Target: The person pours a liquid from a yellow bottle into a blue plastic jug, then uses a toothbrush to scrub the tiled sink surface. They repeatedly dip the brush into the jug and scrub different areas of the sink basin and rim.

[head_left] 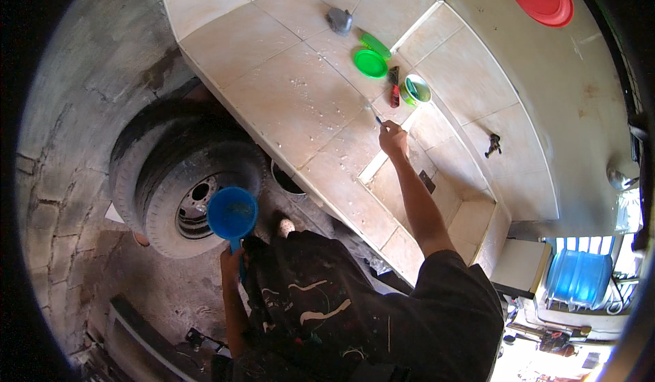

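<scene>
My left hand [230, 262] is closed round the handle of a blue plastic dipper [233, 213], held low beside my body in front of the tires. Some liquid seems to lie in the dipper's bowl. Over the tiled counter [266, 61], my right arm reaches forward. The fingers of my right hand [393, 138] pinch a thin blue stick-like thing [379, 118] with a pale far end, whose kind I cannot make out. Close by stand an open green-and-white tub [417, 90], a red-and-black tool [394, 87], a round green lid [370, 63] and a green brush [375, 45].
Water drops and pale bits are scattered over the counter tiles. A grey lump [339, 21] lies farther back. Right of my hand is a sunken tiled basin [454, 204] below a wall tap [492, 146]. Two tires [164, 211] stand on the floor at left.
</scene>
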Tool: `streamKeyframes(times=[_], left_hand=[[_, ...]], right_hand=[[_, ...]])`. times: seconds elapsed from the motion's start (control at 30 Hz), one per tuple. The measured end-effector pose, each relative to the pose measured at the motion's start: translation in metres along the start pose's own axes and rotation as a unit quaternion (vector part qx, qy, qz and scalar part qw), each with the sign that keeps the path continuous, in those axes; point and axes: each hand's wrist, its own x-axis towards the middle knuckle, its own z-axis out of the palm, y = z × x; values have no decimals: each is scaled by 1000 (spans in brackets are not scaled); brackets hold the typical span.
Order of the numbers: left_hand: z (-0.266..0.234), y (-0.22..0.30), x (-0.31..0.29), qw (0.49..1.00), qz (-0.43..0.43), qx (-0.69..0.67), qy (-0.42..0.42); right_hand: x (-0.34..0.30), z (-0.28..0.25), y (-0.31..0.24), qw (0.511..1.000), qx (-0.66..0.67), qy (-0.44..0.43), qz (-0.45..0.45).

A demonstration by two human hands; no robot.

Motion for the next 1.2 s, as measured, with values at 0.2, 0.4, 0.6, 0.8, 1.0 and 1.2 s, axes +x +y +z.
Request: streamKeyframes(times=[0.2,0.4,0.6,0.8,1.0,1.2], left_hand=[[-10,-11,-7,999,-13,45,7],[-4,0,-3,1000,-3,-25,6],[5,16,3,1000,0,-18,-7],[-2,19,-6,1000,-10,25,3],[-35,4,-17,1000,-17,12,1],[-103,-55,-12,994,26,78,69]], right_hand=[[-2,-4,19,980,32,196,5],[-26,6,-1,999,21,49,1],[-23,2,-15,999,14,22,43],[-27,1,-11,999,16,31,7],[-24,-28,7,969,45,244,-10],[-70,-21,-8,928,161,326,-85]])
